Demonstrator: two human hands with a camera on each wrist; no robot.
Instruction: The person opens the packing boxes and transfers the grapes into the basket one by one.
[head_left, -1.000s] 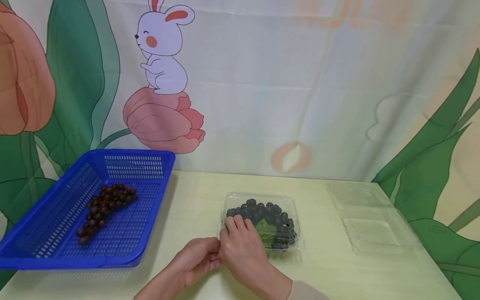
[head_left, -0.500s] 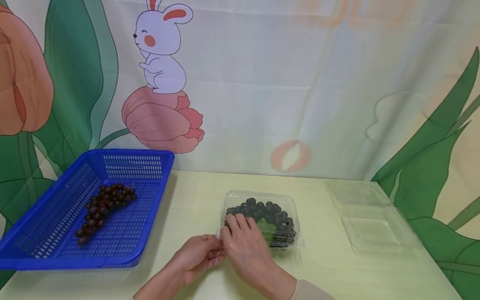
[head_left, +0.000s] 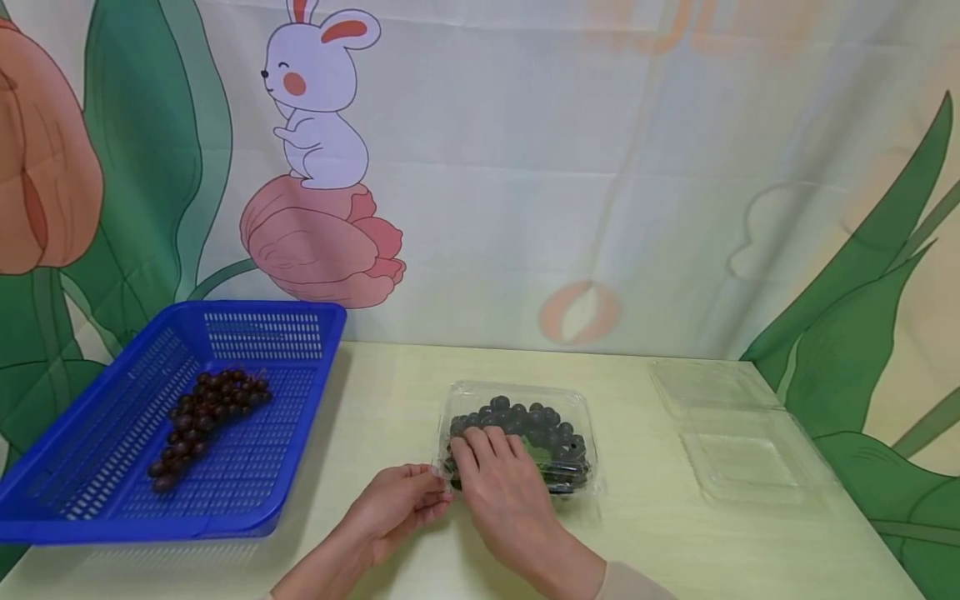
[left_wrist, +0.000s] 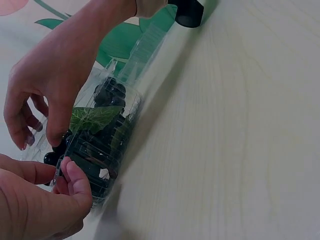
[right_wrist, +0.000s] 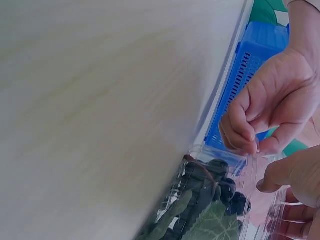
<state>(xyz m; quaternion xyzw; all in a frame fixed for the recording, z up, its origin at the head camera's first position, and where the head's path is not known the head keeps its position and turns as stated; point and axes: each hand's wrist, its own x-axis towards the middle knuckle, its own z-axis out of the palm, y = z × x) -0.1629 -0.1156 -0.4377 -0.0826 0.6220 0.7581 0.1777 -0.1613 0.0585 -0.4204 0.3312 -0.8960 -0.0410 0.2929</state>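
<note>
A clear plastic clamshell box (head_left: 525, 388) of dark grapes (head_left: 550, 419) stands on the table with its lid down over the fruit. Inside lies a green leaf (left_wrist: 97, 119), partly hidden by my right hand in the head view. My left hand (head_left: 397, 502) pinches the box's rim at the near left corner between thumb and fingers; the left wrist view shows this grip closely. Over the front left part of the lid, my right hand (head_left: 512, 504) rests its relaxed fingers on the plastic, thumb (right_wrist: 270, 184) near the left hand's fingertips.
To the left stands a blue slotted basket (head_left: 303, 442) with a bunch of reddish-brown grapes (head_left: 198, 421) in it. An opened clear clamshell (head_left: 750, 458) lies at the table's right side. A printed curtain (head_left: 480, 208) hangs behind the table.
My right hand has shifted a little to the right across the lid, covering more of the leaf. My left hand keeps its pinch at the box's corner.
</note>
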